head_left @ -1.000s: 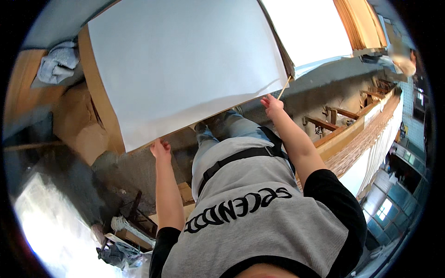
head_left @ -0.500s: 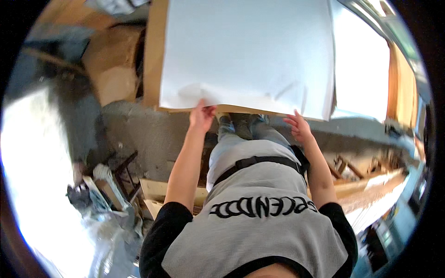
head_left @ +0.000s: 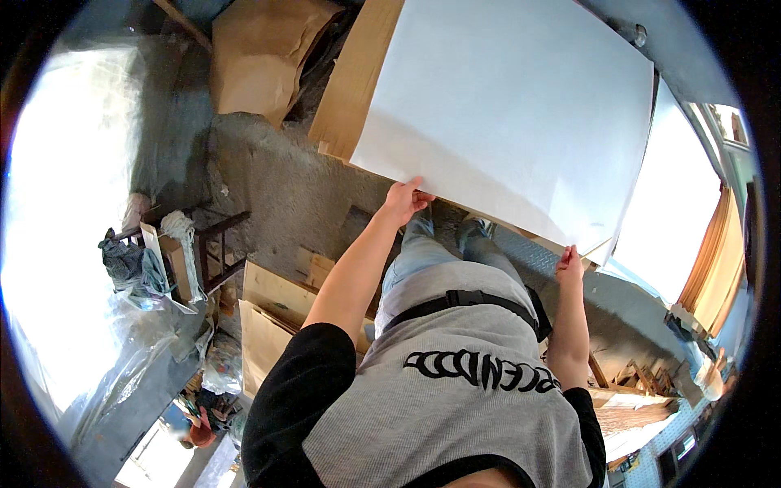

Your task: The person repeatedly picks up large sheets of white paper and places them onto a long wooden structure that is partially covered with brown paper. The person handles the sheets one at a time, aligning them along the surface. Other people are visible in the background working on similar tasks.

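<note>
A large white sheet (head_left: 512,106) lies over a brown board (head_left: 355,81), which shows along its left side. My left hand (head_left: 407,203) grips the near edge of the sheet, thumb on top and the other fingers curled below. By the near right corner, my right hand (head_left: 569,264) pinches the sheet's edge with its fingers together. Both arms reach forward, well apart. What lies under the near edge is mostly hidden.
Brown cardboard (head_left: 264,53) stands at the far left. A dark stand (head_left: 221,252) with bags and rope is on the left, near leaning wooden panels (head_left: 281,297). Timber pieces (head_left: 643,378) lie at the right. An orange curtain (head_left: 708,252) hangs beside a bright window.
The view has turned, so the sheet now sits slanted and further right. My right hand's fingers, spread before, have closed at the sheet's edge. My left hand stays at the near edge.
</note>
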{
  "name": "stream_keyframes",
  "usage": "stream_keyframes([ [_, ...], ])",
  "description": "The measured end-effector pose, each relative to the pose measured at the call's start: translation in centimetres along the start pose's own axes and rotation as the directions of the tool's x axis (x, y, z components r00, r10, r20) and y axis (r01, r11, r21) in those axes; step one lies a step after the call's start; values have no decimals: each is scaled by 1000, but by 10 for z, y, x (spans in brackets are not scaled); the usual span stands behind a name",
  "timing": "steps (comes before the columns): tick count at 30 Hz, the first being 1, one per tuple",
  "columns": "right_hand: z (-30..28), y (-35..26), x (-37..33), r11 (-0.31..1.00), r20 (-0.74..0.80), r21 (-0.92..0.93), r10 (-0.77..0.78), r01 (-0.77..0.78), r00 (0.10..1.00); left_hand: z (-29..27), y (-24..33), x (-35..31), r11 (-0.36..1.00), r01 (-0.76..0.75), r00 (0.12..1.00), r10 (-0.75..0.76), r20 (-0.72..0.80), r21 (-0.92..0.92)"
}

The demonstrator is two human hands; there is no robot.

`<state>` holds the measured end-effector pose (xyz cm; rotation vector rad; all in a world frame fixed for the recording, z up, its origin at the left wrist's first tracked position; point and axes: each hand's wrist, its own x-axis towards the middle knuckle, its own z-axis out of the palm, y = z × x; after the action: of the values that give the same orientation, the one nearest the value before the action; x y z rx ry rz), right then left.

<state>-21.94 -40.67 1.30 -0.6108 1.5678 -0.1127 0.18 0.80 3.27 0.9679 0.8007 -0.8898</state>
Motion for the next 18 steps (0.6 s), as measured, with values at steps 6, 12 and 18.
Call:
stream_keyframes([
  [6,-13,19,-6,995,-14,23,-98,98,995,-28,-2,22,967,-254,873,221,-435,-19],
  [12,-22,27,-2,997,56,34,-68,67,996,-30,25,26,952,-293,769,181,-613,-87],
  [18,-9,18,-18,995,35,-55,-81,83,996,-45,34,35,962,-231,767,271,-581,144],
])
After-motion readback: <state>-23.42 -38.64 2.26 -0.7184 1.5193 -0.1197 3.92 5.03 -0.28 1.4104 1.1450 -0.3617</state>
